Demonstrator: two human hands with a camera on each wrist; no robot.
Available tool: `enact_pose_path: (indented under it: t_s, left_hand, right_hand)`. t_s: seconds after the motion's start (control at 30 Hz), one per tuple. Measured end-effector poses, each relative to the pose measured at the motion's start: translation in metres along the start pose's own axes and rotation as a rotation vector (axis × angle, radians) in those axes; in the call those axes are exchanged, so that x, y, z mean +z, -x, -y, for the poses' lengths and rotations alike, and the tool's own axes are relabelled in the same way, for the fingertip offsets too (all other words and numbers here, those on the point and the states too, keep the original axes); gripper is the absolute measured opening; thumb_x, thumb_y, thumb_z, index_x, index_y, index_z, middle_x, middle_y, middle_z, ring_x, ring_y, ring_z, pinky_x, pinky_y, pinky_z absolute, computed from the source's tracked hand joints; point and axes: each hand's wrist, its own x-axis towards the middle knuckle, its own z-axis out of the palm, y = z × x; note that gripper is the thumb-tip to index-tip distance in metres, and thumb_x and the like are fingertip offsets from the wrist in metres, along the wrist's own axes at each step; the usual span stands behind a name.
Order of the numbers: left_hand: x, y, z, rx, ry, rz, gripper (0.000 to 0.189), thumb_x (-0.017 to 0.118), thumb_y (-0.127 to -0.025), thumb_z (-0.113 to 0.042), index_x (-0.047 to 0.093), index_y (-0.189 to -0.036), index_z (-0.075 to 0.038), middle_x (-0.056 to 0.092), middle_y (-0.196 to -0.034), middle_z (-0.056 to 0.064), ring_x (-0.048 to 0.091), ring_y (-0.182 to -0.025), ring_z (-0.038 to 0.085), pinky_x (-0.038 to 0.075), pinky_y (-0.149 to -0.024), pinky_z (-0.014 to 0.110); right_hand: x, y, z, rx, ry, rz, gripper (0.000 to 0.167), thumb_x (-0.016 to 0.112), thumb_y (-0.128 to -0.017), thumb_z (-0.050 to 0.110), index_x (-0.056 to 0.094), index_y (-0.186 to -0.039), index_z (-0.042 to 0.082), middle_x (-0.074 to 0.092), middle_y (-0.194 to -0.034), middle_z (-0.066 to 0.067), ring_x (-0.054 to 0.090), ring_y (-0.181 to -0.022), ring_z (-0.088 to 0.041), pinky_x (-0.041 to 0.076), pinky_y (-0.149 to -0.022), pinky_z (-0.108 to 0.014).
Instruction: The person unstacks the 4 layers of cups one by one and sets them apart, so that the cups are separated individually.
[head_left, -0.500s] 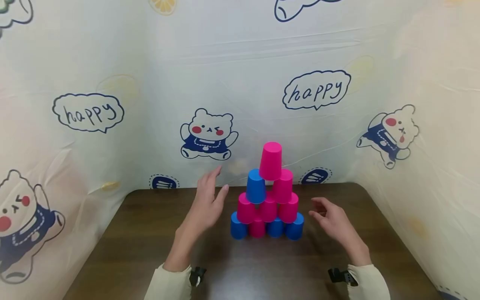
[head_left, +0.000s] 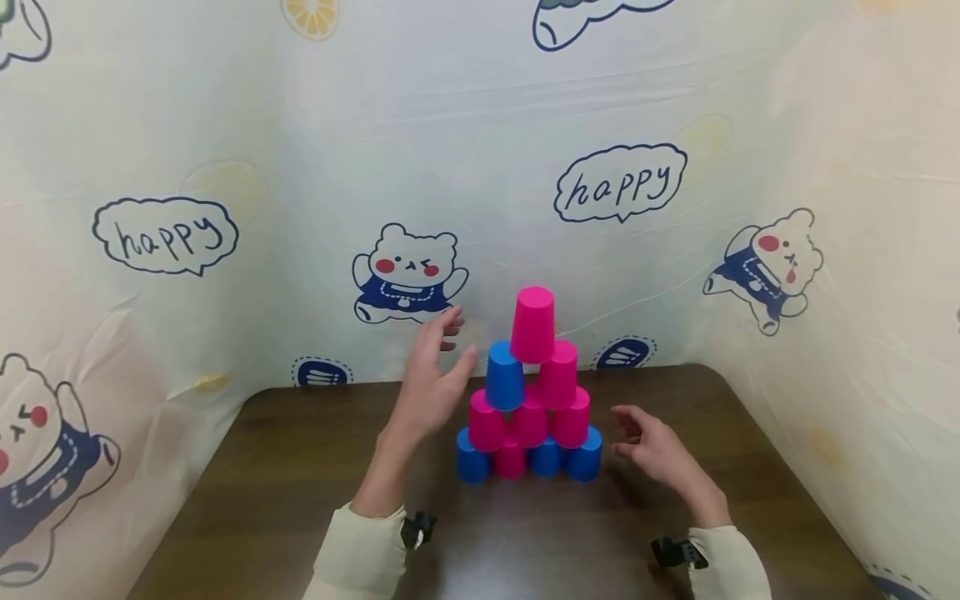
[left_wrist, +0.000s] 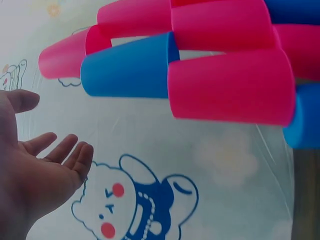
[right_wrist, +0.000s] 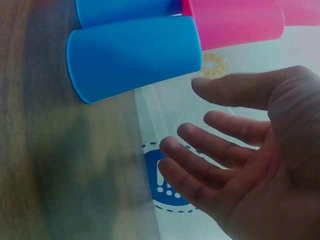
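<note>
A pyramid of upside-down cups stands on the table, with a single pink cup (head_left: 533,327) at its peak. Below that sit a blue cup (head_left: 504,379) and a pink cup (head_left: 559,377), then a row of three pink cups. Blue and pink cups form the bottom row. My left hand (head_left: 431,387) is raised left of the upper tiers, thumb apart from the fingers, holding nothing. In the left wrist view, a gap separates its fingers (left_wrist: 65,150) from the cups. Low on the right, my empty right hand (head_left: 656,450) hovers beside the bottom-right blue cup (right_wrist: 135,57), fingers loosely bent.
The dark wooden table (head_left: 300,483) has rounded far corners. Behind it and along both sides hangs a pale sheet (head_left: 480,108) printed with bears and "happy" bubbles. Each wrist wears a small black camera, seen on the left wrist (head_left: 417,529) and right wrist (head_left: 675,552).
My left hand has moved up and to the right, closer to the cup tower. My right hand stays at about the same place beside the bottom rows. The stack stands unchanged.
</note>
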Motion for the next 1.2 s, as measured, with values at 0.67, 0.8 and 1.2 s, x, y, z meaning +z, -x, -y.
enact_pose_path:
  t_s: [0.67,0.8,1.2]
  left_hand:
    - [0.043,-0.035,-0.047,-0.011,-0.076,0.160,0.098,0.085,-0.086,-0.041,0.031,-0.165,-0.021,0.045,-0.160,0.005,0.045,-0.146,0.025,0.054,-0.107,0.054]
    - [0.044,-0.037,-0.051,-0.028,-0.081,0.173,0.101,0.088,-0.084,-0.039,0.030,-0.165,-0.021,0.046,-0.159,0.004,0.047,-0.143,0.024,0.057,-0.103,0.051]
    - [0.049,-0.036,-0.058,-0.102,-0.071,0.165,0.102,0.089,-0.082,-0.036,0.029,-0.164,-0.024,0.053,-0.150,0.000,0.053,-0.131,0.019,0.052,-0.102,0.050]
  right_hand:
    - [0.022,-0.009,-0.006,0.061,-0.039,0.185,0.088,0.090,-0.081,0.024,0.043,-0.151,-0.002,0.053,-0.151,-0.027,0.058,-0.131,-0.047,0.052,-0.104,-0.064]
    - [0.027,-0.013,-0.004,0.078,-0.039,0.190,0.089,0.091,-0.080,0.025,0.044,-0.151,0.000,0.057,-0.148,-0.024,0.061,-0.128,-0.042,0.054,-0.102,-0.064]
    - [0.037,-0.017,-0.003,0.068,-0.007,0.192,0.081,0.090,-0.082,0.026,0.047,-0.146,0.000,0.064,-0.136,-0.020,0.064,-0.117,-0.036,0.052,-0.103,-0.065]
